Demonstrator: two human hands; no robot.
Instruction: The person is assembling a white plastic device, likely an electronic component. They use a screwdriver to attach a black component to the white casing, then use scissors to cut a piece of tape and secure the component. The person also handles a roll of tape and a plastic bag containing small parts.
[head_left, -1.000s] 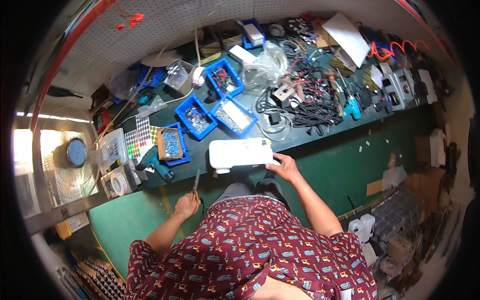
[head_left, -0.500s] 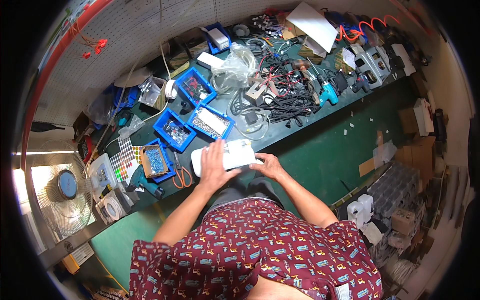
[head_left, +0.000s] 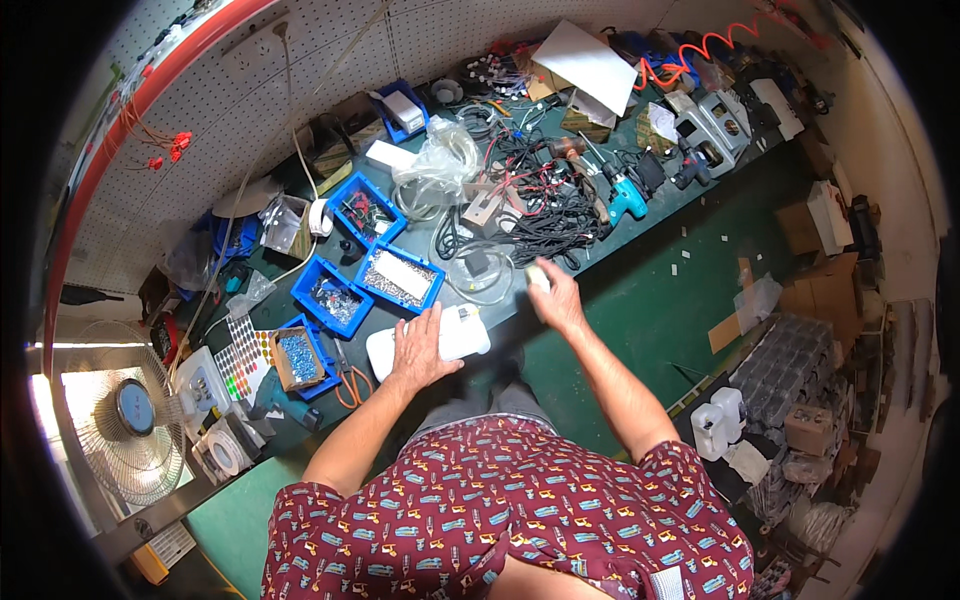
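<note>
A white plastic container (head_left: 463, 333) with rounded corners lies flat at the bench's near edge. My left hand (head_left: 418, 352) spans it from above, fingers over the far side and thumb at the near side. To the right, past the bench edge, my right hand (head_left: 560, 303) is raised and closed round a small pale piece (head_left: 538, 278); its kind is too small to tell. Just beyond the container sits a blue bin (head_left: 436, 290) of small metal parts with a white strip across it. Scissors with orange handles (head_left: 352, 388) lie left of the container.
More blue bins (head_left: 330, 322) hold small parts at the left. Tangled black cables (head_left: 560, 230), a teal power drill (head_left: 626, 195) and clear tubing (head_left: 440, 165) cover the bench behind. A fan (head_left: 135, 408) stands far left. White jugs (head_left: 712, 432) and cartons are at the lower right.
My right hand has left the container's right end and moved up and right, now with a small pale piece in it. The container and my left hand sit slightly lower and leftward in view.
</note>
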